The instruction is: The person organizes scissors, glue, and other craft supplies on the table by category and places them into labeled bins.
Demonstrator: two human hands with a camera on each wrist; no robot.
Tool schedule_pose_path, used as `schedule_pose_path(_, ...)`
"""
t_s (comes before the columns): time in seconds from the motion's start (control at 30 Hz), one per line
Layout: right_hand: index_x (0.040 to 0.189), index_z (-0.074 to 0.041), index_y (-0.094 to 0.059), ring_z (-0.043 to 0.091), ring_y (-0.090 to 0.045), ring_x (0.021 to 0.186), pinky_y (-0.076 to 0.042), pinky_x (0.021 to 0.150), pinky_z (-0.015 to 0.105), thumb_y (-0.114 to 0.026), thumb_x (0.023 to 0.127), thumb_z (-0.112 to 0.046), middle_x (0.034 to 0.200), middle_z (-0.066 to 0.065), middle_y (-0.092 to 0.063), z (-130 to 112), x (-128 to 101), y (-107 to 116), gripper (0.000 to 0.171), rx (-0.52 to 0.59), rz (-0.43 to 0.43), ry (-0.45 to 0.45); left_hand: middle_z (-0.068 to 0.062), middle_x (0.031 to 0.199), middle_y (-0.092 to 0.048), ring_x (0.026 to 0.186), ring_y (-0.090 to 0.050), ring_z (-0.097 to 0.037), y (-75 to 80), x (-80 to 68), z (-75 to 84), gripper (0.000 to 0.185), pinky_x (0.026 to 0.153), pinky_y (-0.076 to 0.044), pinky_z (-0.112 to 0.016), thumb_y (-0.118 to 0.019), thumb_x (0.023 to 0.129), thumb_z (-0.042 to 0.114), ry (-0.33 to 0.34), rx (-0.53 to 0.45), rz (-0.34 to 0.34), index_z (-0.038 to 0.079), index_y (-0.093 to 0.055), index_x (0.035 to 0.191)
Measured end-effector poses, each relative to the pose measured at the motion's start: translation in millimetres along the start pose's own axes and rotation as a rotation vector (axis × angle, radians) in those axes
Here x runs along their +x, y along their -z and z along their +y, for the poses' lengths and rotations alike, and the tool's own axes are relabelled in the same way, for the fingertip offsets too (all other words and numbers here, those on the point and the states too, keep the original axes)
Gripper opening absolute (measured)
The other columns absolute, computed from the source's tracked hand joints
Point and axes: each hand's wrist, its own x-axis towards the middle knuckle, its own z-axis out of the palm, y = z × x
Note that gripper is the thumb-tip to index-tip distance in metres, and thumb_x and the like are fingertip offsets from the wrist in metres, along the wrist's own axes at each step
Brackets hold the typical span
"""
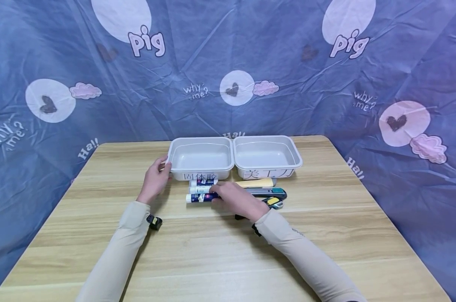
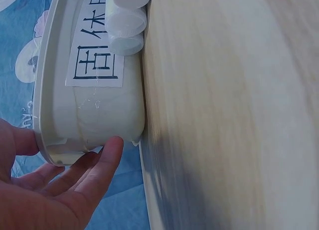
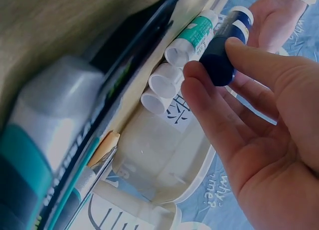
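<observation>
Two white trays stand side by side at the back of the wooden table; the left tray (image 1: pixel 177 147) (image 2: pixel 89 105) carries a printed label. My left hand (image 1: pixel 167 165) (image 2: pixel 75 151) rests on its near left corner, thumb by the rim and straight fingers (image 2: pixel 107 152) against the outer wall. Three glue sticks lie in front of this tray. My right hand (image 1: pixel 216 198) (image 3: pixel 214 65) pinches the nearest, dark blue glue stick (image 1: pixel 198 197) (image 3: pixel 234 28) between thumb and fingers. The other two glue sticks (image 1: pixel 202 186) (image 3: pixel 187 45) lie against the tray, their white caps (image 2: pixel 127 33) showing.
The right tray (image 1: pixel 296 153), also labelled, holds nothing. In front of it lie a yellow utility knife (image 1: pixel 256 183), a dark teal one (image 1: pixel 269 193) (image 3: pixel 55 155) and a yellow-black one (image 1: pixel 274 202). A blue patterned cloth (image 1: pixel 228 63) hangs behind and beside the table.
</observation>
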Motion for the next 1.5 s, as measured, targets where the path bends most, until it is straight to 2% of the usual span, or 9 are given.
schedule_pose_path(0.3,0.119,-0.005,-0.071,0.014,-0.069,0.090,-0.060,0.081,0.027,-0.073,0.097,-0.017,0.106,0.006,-0.071,4,0,1,0.026,-0.009,0.057,0.010,-0.032,0.146,-0.052,0.124,-0.061,-0.044,-0.5,0.5,0.0,0.052,0.095,-0.059,-0.049,-0.043,0.110,0.021,-0.020,0.019,0.008,-0.001,-0.035,0.156)
schedule_pose_path(0.5,0.120,-0.003,-0.071,0.014,-0.069,0.087,-0.060,0.078,0.023,-0.074,0.095,-0.016,0.106,0.005,-0.070,6,-1,4,0.028,0.010,0.077,-0.002,-0.032,0.145,-0.052,0.122,-0.061,-0.045,-0.1,0.4,0.3,0.051,0.094,-0.059,-0.049,-0.043,0.110,0.020,-0.023,0.022,0.010,-0.001,-0.035,0.156)
schedule_pose_path(0.87,0.119,-0.003,-0.071,0.017,-0.072,0.093,-0.061,0.083,0.023,-0.072,0.097,-0.017,0.112,0.007,-0.070,10,-2,8,0.026,0.011,0.106,-0.022,-0.033,0.146,-0.050,0.125,-0.060,-0.046,-0.5,-0.2,1.3,0.051,0.094,-0.059,-0.048,-0.042,0.110,0.019,-0.028,0.023,0.002,-0.002,-0.035,0.156)
schedule_pose_path(1.1,0.120,-0.003,-0.070,0.021,-0.073,0.099,-0.061,0.087,0.027,-0.073,0.096,-0.016,0.118,0.010,-0.072,16,-2,10,0.027,0.012,0.140,-0.008,-0.032,0.145,-0.052,0.123,-0.061,-0.045,-0.8,-0.1,0.5,0.051,0.093,-0.060,-0.047,-0.043,0.110,0.020,-0.026,0.032,0.007,-0.001,-0.036,0.156)
schedule_pose_path(1.5,0.122,-0.002,-0.070,0.023,-0.073,0.099,-0.061,0.087,0.032,-0.075,0.094,-0.013,0.116,0.013,-0.074,23,-2,17,0.031,0.026,0.188,-0.039,-0.032,0.145,-0.051,0.127,-0.058,-0.043,0.1,-0.3,0.1,0.051,0.096,-0.058,-0.048,-0.043,0.110,0.021,-0.010,0.025,0.004,0.000,-0.035,0.156)
